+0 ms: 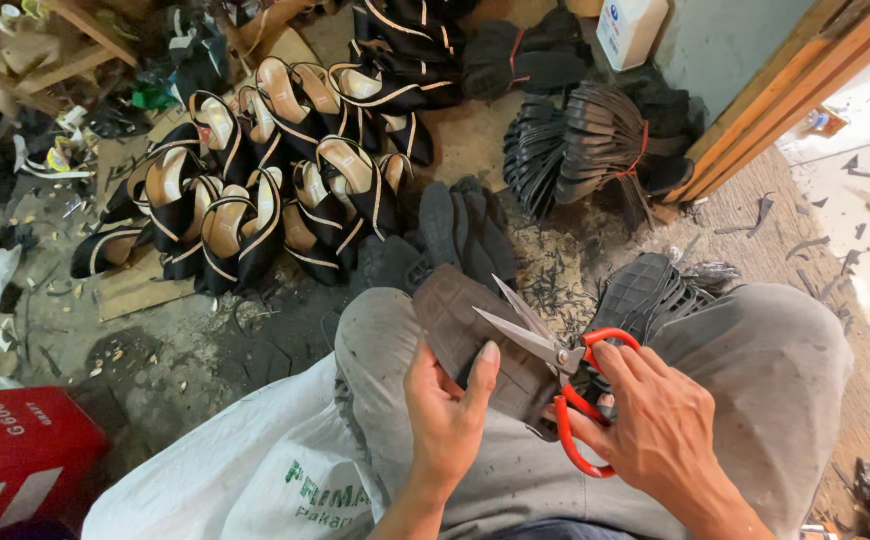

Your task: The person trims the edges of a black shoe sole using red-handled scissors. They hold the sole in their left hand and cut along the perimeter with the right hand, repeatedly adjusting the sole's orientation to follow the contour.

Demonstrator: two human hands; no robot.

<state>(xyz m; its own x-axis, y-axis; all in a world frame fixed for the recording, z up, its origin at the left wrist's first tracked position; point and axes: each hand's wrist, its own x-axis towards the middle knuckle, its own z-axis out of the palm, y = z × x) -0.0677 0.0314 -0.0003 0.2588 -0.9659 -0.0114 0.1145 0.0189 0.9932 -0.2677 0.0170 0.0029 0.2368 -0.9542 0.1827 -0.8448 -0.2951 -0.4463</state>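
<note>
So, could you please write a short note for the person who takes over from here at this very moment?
Left hand: holds a dark sole on the lap, thumb on top.
Right hand: holds red-handled scissors, blades open over the sole's edge.
Nearby: more soles lie on the right knee, tied bundles of soles on the floor, a pile of black shoes ahead, a white sack at the left leg.
Done: offcuts litter the floor.
Left: the sole in hand is still under the blades; how far it is trimmed cannot be told.
</note>
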